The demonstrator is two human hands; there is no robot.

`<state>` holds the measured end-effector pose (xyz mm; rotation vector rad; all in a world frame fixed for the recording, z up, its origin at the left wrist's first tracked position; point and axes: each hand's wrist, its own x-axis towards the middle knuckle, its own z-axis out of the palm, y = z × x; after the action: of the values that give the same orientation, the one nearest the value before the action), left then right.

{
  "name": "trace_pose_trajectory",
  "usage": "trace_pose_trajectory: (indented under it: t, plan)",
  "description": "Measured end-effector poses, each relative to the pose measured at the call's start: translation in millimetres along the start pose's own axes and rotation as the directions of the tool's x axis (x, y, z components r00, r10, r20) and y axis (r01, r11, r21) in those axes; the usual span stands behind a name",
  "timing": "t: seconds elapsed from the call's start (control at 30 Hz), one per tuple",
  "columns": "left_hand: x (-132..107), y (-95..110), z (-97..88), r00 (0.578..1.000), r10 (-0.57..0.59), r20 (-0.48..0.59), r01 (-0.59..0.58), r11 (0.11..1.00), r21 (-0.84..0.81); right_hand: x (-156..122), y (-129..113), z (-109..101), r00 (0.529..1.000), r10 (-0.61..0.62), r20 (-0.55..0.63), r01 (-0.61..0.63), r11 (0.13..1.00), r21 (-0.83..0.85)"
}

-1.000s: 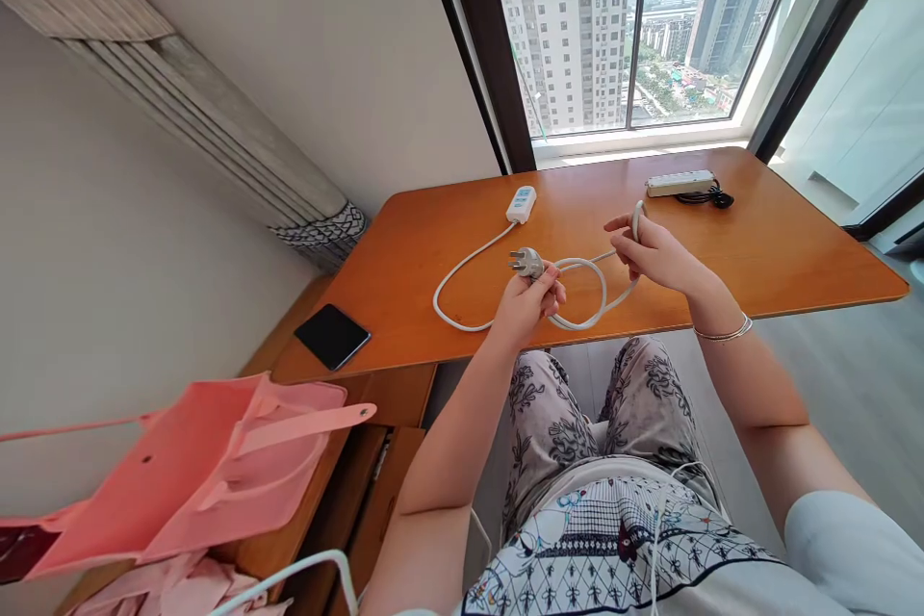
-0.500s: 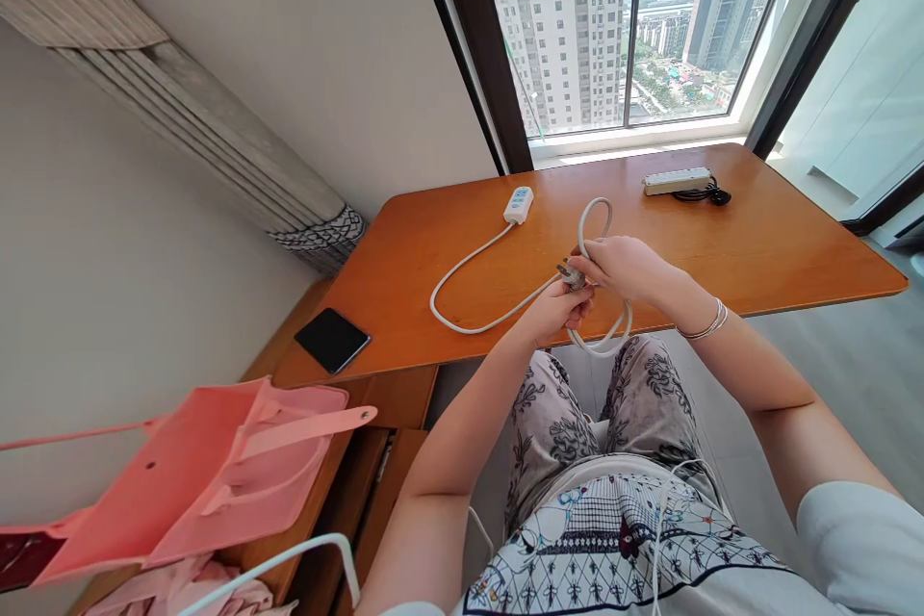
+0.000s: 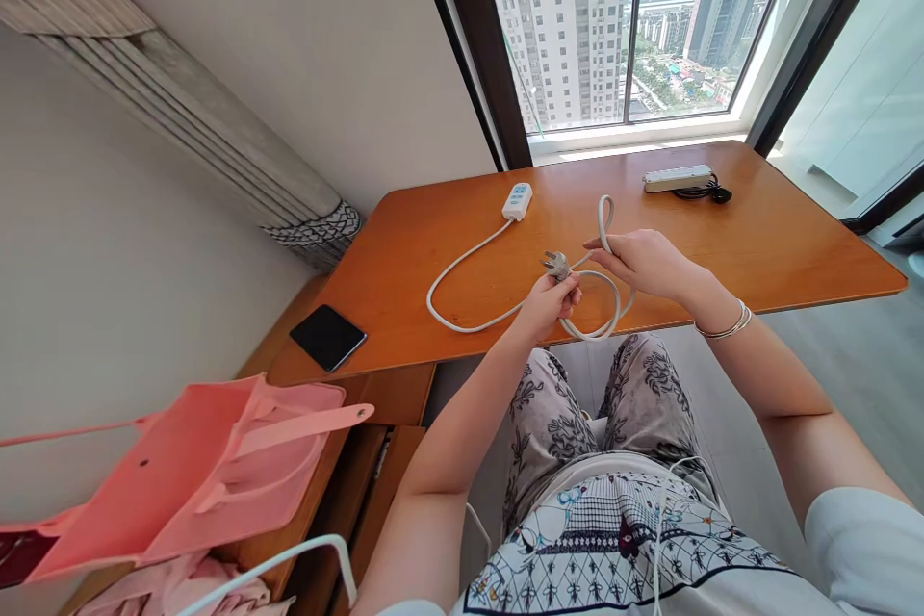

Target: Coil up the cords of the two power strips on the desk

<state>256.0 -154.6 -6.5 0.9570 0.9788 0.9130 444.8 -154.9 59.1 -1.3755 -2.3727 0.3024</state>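
My left hand (image 3: pixel 552 303) is closed around a grey-white plug (image 3: pixel 556 266), its metal prongs pointing up and left. The white power cord (image 3: pixel 462 329) runs from this hand in a curve over the table to a small white power strip (image 3: pixel 518 201) near the back edge. To the right, my right hand (image 3: pixel 646 262) pinches the same cord, with a loop standing up above the fingers. More coils of cord hang between both hands, close to the table's front edge.
On the wooden table (image 3: pixel 404 250) a black phone (image 3: pixel 328 338) lies at the left. A second white power strip (image 3: pixel 679 178) with a black cord (image 3: pixel 704 192) rests at the back right. A pink bag (image 3: pixel 217 472) stands lower left, and a window (image 3: pixel 577 48) is behind the table.
My hands have drawn apart: the right hand moved right with its cord loop, the left slightly left with the plug. The plug now shows clear of the right fingers.
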Motion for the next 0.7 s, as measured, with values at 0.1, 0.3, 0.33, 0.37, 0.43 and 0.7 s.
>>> trace_pose_trajectory:
  t: [0.1, 0.3, 0.33, 0.37, 0.43, 0.7]
  plan:
    - [0.2, -1.7, 1.2, 1.0, 0.003, -0.011, -0.003, 1.0, 0.021, -0.8, 0.6, -0.7, 1.0, -0.005, 0.012, 0.004, 0.999, 0.052]
    - [2.2, -3.1, 3.3, 0.993, 0.068, -0.1, -0.068, 0.998, 0.005, -4.2, -4.4, -6.1, 0.998, -0.044, 0.051, 0.035, 0.985, 0.166]
    - [3.1, -2.8, 2.9, 0.988, 0.091, -0.129, -0.093, 0.996, -0.008, -5.5, -4.7, -7.5, 0.997, -0.048, 0.059, 0.037, 0.983, 0.178]
    - [3.9, -2.3, 2.3, 0.981, 0.111, -0.157, -0.116, 0.993, -0.021, -6.9, -4.6, -8.9, 0.997, -0.049, 0.064, 0.036, 0.981, 0.189]
    - [5.3, -1.5, 0.5, 0.969, 0.136, -0.206, -0.146, 0.989, -0.035, -9.7, -3.5, -11.4, 0.997, -0.043, 0.059, 0.03, 0.976, 0.215]
    - [-5.2, -4.1, -1.9, 0.996, 0.016, 0.09, -0.012, 0.999, -0.041, -8.3, 2.8, -14.8, 0.999, 0.022, -0.036, -0.008, 0.935, 0.353]
